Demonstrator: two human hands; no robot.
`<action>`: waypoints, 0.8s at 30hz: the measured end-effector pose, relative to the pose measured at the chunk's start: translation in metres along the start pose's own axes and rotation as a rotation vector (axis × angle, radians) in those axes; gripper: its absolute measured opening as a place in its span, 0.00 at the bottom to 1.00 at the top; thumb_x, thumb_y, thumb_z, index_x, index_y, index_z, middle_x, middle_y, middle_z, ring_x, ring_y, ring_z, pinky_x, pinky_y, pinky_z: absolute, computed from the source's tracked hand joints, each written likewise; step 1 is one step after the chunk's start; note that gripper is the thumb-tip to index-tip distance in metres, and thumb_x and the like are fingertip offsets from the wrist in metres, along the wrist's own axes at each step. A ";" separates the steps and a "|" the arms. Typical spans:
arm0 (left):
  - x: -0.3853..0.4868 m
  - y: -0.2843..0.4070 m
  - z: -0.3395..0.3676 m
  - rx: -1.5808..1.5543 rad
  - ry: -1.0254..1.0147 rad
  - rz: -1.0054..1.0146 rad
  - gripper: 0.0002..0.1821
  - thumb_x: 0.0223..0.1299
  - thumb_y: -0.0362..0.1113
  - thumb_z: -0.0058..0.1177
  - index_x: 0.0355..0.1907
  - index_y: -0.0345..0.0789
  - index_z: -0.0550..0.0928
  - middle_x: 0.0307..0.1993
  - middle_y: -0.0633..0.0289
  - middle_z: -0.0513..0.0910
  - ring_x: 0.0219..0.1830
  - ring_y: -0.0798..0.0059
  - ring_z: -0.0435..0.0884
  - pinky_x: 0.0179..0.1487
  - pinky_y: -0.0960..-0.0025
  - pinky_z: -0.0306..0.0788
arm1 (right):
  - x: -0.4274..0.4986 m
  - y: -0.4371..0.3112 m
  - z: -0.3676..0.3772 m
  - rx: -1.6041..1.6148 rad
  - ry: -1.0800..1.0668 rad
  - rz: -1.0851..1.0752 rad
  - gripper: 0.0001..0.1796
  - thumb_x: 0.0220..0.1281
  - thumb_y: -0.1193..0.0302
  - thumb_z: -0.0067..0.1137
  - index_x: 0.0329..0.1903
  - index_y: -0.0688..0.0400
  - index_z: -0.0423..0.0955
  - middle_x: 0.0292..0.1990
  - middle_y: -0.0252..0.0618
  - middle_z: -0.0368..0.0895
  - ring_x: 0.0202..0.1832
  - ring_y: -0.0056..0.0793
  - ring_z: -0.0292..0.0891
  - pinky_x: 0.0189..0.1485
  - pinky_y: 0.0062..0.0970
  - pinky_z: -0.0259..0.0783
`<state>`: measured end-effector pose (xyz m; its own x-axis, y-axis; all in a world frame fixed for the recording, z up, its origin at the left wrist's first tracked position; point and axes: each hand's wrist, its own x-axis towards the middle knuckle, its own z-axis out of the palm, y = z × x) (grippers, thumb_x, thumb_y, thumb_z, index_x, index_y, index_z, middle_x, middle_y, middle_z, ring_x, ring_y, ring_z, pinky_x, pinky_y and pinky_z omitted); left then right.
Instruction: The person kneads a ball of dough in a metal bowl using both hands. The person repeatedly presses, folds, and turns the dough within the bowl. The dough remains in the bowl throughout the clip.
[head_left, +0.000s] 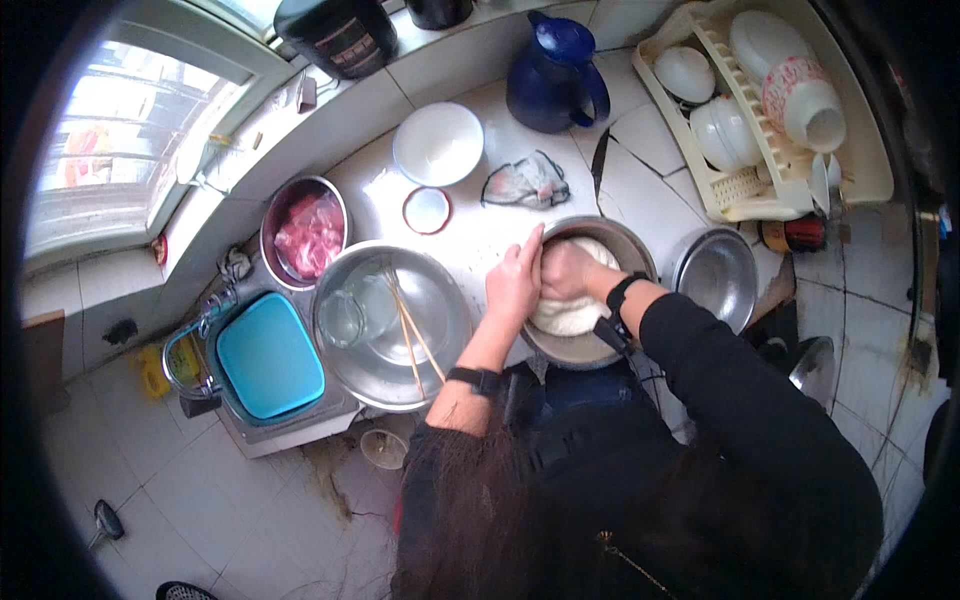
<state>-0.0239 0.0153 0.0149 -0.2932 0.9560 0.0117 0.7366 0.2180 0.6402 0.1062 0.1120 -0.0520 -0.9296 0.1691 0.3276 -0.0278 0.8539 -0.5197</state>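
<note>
White dough (568, 316) lies in a round metal basin (637, 251) at the counter's front edge. My left hand (516, 276) holds the basin's left rim, its fingers stretched along the wall; the thumb is hard to make out. Curled into a fist, my right hand (568, 270) presses into the dough and covers part of it. To the left stands a wide metal bowl (442, 300) with a clear glass jar (341, 319) and a pair of wooden chopsticks (409, 330) in it. Both wrists wear dark bands.
Raw meat (309, 238) fills a metal pot (271, 217) near a sink with a turquoise basin (270, 356). Behind are a white bowl (439, 142), a lid (426, 210), a crumpled plastic bag (529, 182) and a blue jug (555, 82). Stacked metal bowls (716, 274) and a dish rack (720, 191) stand right.
</note>
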 end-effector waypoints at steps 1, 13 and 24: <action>-0.001 0.000 0.001 0.046 -0.029 -0.004 0.22 0.70 0.40 0.49 0.66 0.48 0.74 0.31 0.52 0.79 0.28 0.51 0.81 0.32 0.53 0.76 | 0.000 0.001 0.001 -0.007 -0.031 0.037 0.13 0.53 0.58 0.60 0.26 0.54 0.79 0.26 0.43 0.82 0.26 0.46 0.78 0.30 0.42 0.75; -0.022 -0.012 0.008 -0.271 0.179 -0.212 0.20 0.72 0.40 0.47 0.64 0.45 0.76 0.52 0.48 0.82 0.53 0.49 0.81 0.55 0.57 0.74 | 0.002 0.002 -0.044 0.677 -0.150 0.739 0.21 0.67 0.57 0.50 0.41 0.62 0.83 0.34 0.54 0.84 0.37 0.40 0.83 0.46 0.37 0.75; -0.011 -0.006 0.008 -0.193 0.081 -0.147 0.20 0.72 0.42 0.47 0.64 0.47 0.76 0.48 0.48 0.84 0.47 0.48 0.83 0.49 0.54 0.75 | -0.017 -0.102 -0.037 -0.427 -0.110 0.242 0.23 0.57 0.54 0.58 0.46 0.58 0.79 0.43 0.47 0.77 0.49 0.46 0.76 0.59 0.54 0.67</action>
<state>-0.0199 0.0051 0.0044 -0.4421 0.8962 -0.0358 0.5546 0.3045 0.7744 0.1379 0.0404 0.0244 -0.9247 0.3538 0.1403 0.3248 0.9258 -0.1936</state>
